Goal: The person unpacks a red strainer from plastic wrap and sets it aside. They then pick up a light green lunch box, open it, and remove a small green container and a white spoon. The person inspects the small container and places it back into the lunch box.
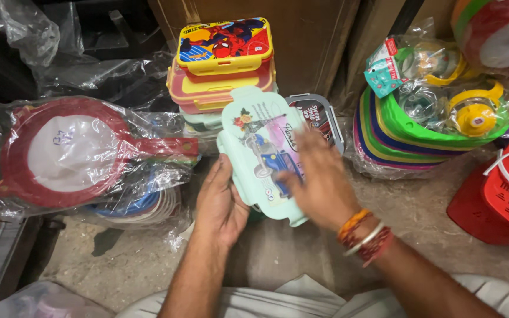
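Now left hand (220, 203) gripping mint lunchbox (260, 147) edge, right hand (319, 179) flat on lid

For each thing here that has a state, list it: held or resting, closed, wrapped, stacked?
Mint lunch box: closed, tilted, held off the floor.
Left hand: gripping the box's left edge.
Right hand: flat on its lid.
Lunch box stack: closed, stacked.
Red sieve: bagged in clear plastic.
Red basket: resting on the floor.

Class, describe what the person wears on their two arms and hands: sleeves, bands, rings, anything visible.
Both forearms are bare, with no sleeves showing. The right hand has a bundle of orange, red and white thread bands around its wrist. The left hand wears nothing visible.
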